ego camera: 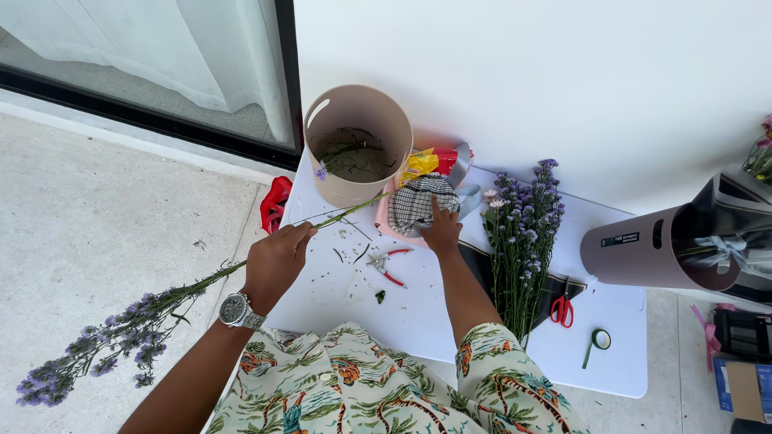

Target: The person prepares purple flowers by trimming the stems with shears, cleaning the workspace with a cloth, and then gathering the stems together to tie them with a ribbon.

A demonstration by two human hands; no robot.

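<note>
My left hand [276,259] grips a long green stem [346,212]; its purple flower head [88,345] hangs out to the left over the floor, and its cut end points toward the beige round bucket [359,112]. My right hand [443,232] rests on a checked cloth [416,201] at the back of the white table [515,366]. A pair of red-handled pruners [388,264] lies between my hands. A bunch of purple flowers [524,233] lies on dark wrapping to the right of my right hand.
Red scissors [562,310] and a roll of green tape [600,339] lie on the table's right side. A mauve bucket [643,249] lies tipped on its side with dark wrapping and ribbon inside. A yellow-red packet [430,161] sits behind the cloth. A red object [275,202] sits off the table's left edge.
</note>
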